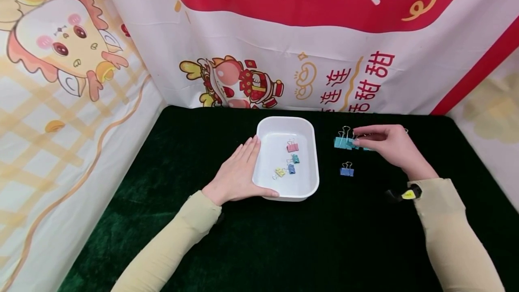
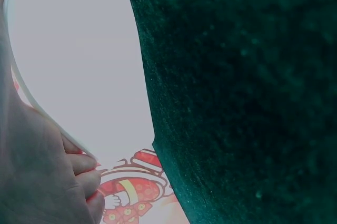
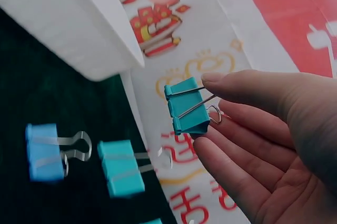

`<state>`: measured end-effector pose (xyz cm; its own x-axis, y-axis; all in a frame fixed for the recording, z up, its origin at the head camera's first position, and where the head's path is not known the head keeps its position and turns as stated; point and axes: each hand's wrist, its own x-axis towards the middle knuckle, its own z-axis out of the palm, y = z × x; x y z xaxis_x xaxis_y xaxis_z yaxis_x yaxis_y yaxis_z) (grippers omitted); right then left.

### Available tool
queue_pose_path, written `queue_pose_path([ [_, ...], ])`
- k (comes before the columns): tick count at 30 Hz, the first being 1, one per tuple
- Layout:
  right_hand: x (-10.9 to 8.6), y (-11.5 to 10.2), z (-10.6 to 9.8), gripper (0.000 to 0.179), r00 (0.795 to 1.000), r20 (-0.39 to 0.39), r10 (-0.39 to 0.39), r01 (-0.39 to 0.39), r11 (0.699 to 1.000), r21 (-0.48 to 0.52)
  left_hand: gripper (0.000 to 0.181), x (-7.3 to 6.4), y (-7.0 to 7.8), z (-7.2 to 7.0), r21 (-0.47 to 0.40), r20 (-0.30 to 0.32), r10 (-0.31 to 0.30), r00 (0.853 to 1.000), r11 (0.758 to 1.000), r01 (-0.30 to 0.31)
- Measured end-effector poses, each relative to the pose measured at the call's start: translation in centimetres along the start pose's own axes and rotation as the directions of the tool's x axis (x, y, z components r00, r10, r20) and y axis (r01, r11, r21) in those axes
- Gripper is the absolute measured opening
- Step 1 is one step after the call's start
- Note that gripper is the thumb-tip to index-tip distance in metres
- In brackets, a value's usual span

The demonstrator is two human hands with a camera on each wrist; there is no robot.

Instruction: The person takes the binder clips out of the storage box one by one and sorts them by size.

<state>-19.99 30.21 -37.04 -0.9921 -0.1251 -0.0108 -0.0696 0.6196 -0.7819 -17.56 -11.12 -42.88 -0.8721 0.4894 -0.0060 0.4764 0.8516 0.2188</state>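
Note:
My left hand lies with straight fingers along the left side of a white plastic tray, its thumb at the near rim. Inside the tray are a pink binder clip, a teal one, a blue one and a yellow one. To the right of the tray, my right hand pinches a teal binder clip between thumb and fingers. Below it in the right wrist view, another teal binder clip and a blue binder clip lie on the cloth.
Dark green velvet cloth covers the table. A printed white and red curtain hangs behind, and another printed sheet stands at the left. More teal clips are partly hidden behind my right hand. A black strap with a yellow tag hangs at the right cuff.

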Motion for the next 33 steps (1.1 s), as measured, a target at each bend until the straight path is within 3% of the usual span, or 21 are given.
queue_pose_path([
  [11, -2.1, 4.3, -2.4, 0.058, 0.997, 0.020, 0.072, -0.070, 0.993, -0.092, 0.145, 0.2, -0.2, 0.2, 0.004, -0.007, 0.007, 1.000, 1.000, -0.007],
  [18, -2.9, 6.4, -3.5, 0.057, 0.986, 0.105, 0.126, -0.111, 0.984, -0.140, 0.146, 0.2, -0.2, 0.2, 0.004, -0.002, 0.007, 1.000, 1.000, -0.007],
  [26, -3.6, 8.6, -3.6, 0.059, 0.968, 0.179, 0.174, -0.149, 0.978, -0.143, 0.146, 0.1, -0.1, 0.0, 0.000, 0.002, 0.004, 1.000, 1.000, -0.004],
  [33, -3.8, 9.0, -3.4, 0.057, 0.965, 0.194, 0.177, -0.148, 0.977, -0.157, 0.147, 0.0, 0.1, -0.2, -0.001, 0.007, -0.005, 1.000, 1.000, 0.005],
])
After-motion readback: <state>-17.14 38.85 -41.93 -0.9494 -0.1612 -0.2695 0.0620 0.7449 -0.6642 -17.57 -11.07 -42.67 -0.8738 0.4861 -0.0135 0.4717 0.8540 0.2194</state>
